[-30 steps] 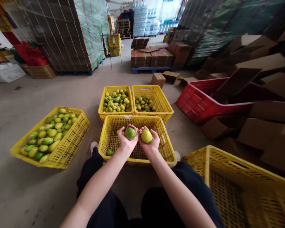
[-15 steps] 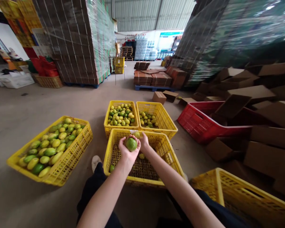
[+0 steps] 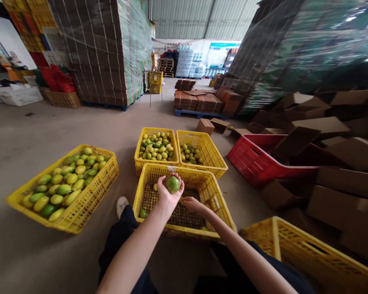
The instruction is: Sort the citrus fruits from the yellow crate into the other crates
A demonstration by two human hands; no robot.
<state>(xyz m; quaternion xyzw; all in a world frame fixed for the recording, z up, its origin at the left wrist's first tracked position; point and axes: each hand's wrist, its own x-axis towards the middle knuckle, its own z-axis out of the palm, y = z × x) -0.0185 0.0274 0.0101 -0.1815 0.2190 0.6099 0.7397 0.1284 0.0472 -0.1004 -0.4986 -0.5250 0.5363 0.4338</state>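
Four yellow crates (image 3: 64,226) ringing the hands, plus a fifth at the near right. Well off to the left of the left hand, sitting a crate heaped with green and yellow fruit (image 3: 66,181). Just below and left of that hand, lying a single small green fruit (image 3: 142,212) in the corner of the nearly bare near crate (image 3: 184,233), with a shoe tip (image 3: 122,205) showing outside its wall. Rising over the middle of this crate, the left hand (image 3: 167,195), palm up, fingers curled round a green fruit (image 3: 173,184) and gripping it clear of the mesh floor. Just beyond the fingertips, standing two more crates side by side: the left one (image 3: 155,163) piled full, the right one (image 3: 216,163) holding only a shallow layer. Immediately right of the left hand and lower, reaching into the near crate, the right hand (image 3: 192,203), palm down, fingers loosely spread and holding nothing visible. Further right, leaning a red crate (image 3: 257,165) among scattered brown cartons (image 3: 340,163). Nearest on the right, beside the right forearm, showing the bare corner of another yellow crate (image 3: 309,255).
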